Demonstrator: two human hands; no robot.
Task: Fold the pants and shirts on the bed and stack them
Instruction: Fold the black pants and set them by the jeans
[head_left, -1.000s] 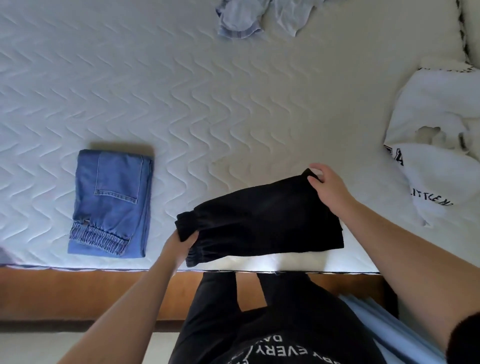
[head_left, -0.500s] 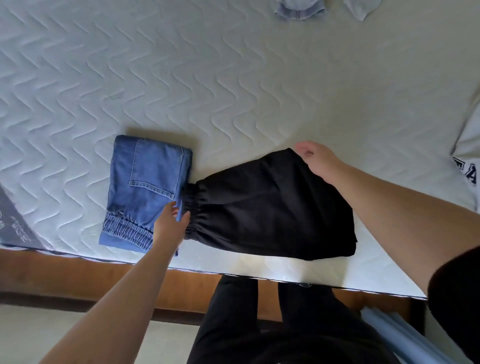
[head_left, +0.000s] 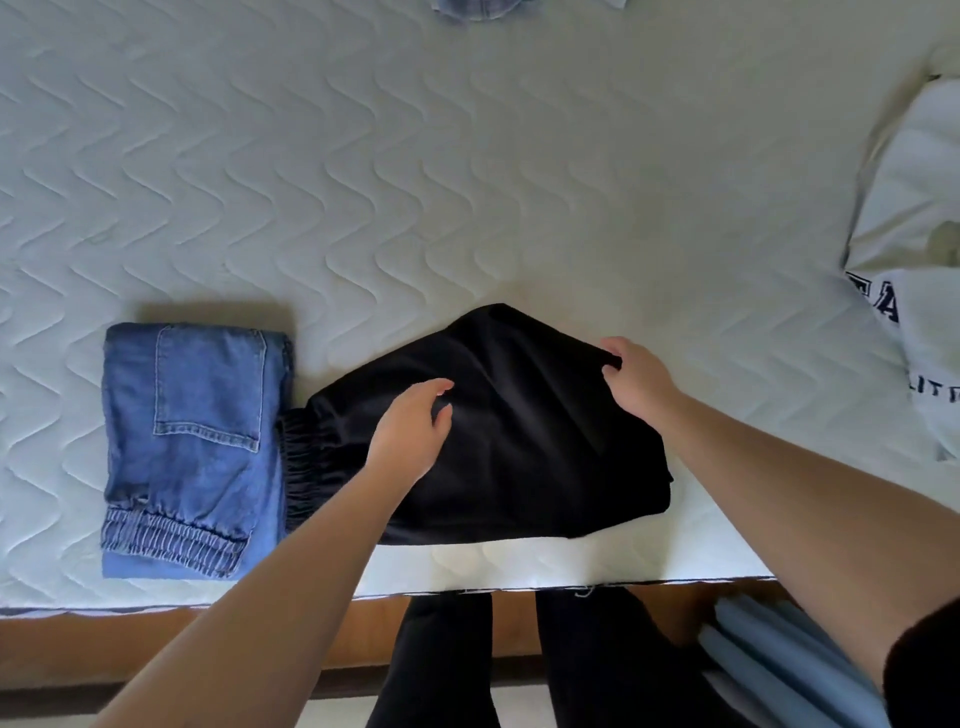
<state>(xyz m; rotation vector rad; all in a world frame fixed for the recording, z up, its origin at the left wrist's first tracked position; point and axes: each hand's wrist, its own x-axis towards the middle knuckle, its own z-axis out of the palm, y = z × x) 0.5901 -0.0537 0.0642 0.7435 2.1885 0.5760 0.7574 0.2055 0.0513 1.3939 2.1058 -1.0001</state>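
Nearest the camera, the person's dark trouser legs (head_left: 519, 660) stand against the wooden bed frame (head_left: 156, 639), with a bundle of light blue fabric (head_left: 769, 660) low on the right. Just past the mattress (head_left: 467, 182) edge lie the folded black pants (head_left: 519, 441), their gathered elastic end touching the right side of the folded blue jeans (head_left: 192, 441), which sit flat to the left with a back pocket facing up and a ribbed cuff toward the near edge. The left hand (head_left: 410, 431) rests on top of the black pants, fingers loosely bent, gripping nothing. The right hand (head_left: 636, 382) pinches the far right corner of the black pants between curled fingers and thumb. Farther right, a white shirt with dark lettering (head_left: 909, 312) lies crumpled. At the far edge, a pale blue garment (head_left: 483, 8) is only partly in view.
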